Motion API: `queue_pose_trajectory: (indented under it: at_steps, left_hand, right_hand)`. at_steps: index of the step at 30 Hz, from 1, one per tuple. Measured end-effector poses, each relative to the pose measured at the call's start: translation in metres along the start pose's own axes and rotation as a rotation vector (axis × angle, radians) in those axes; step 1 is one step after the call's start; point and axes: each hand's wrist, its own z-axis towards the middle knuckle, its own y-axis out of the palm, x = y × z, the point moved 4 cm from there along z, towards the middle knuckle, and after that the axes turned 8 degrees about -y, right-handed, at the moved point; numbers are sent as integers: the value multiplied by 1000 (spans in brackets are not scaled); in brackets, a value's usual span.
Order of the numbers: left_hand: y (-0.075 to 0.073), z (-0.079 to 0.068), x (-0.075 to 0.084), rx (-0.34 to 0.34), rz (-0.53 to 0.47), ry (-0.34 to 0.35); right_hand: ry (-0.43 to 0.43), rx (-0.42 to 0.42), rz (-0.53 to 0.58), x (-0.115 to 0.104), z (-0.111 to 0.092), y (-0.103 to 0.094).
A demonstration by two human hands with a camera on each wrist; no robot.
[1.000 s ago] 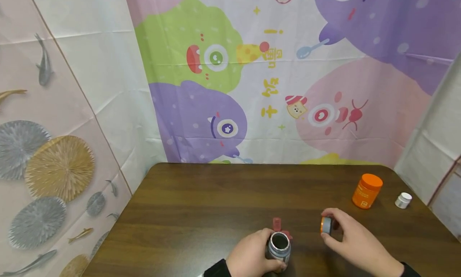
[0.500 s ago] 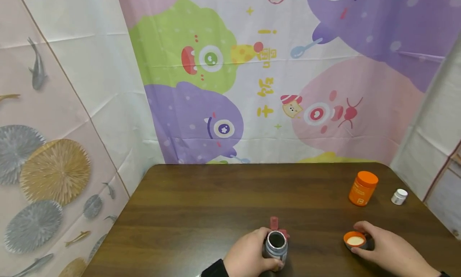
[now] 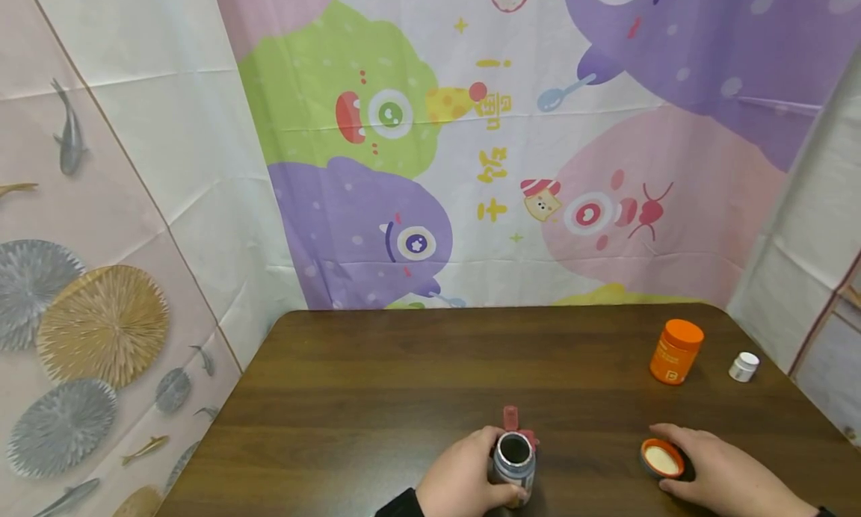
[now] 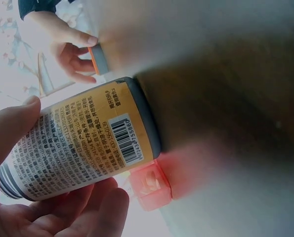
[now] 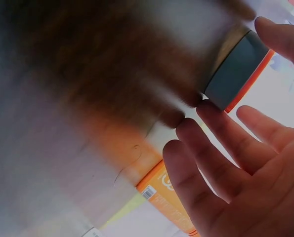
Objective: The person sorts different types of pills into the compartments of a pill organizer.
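Observation:
My left hand [image 3: 457,476] grips an uncapped grey supplement bottle [image 3: 514,468] upright, its dark round mouth facing up. In the left wrist view the bottle [image 4: 82,140] shows a yellow label with fine print and a barcode. Behind it sits a translucent red pill box [image 4: 150,185] with pale pieces inside. At the right, a grey lid with an orange rim [image 3: 662,458] lies upside down on the table, its cream inner face showing. My right hand [image 3: 720,468] is around the lid, thumb and fingers spread; the right wrist view shows the fingertips right at the lid's side [image 5: 238,74].
An orange jar [image 3: 676,353] stands at the back right of the brown table [image 3: 377,367]. To its right is a small white bottle [image 3: 744,367]. A cartoon-print cloth [image 3: 498,263] hangs behind the table's far edge.
My right hand has carried the lid rightward, turned it inner face up and lowered it onto the table, and its fingers have spread. The left hand keeps holding the bottle in place.

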Motion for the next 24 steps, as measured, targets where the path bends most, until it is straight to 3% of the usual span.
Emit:
queue_pose_trajectory:
  at_steps: [16, 20, 24]
  left_hand:
    - [2, -4, -4, 2, -75, 48]
    - [-2, -6, -7, 14, -109, 50]
    - [-12, -8, -12, 37, -133, -3]
  right_hand:
    - [-9, 11, 11, -3, 0, 0]
    - [-37, 86, -18, -9, 1, -3]
    - [-77, 181, -50, -22, 5, -7]
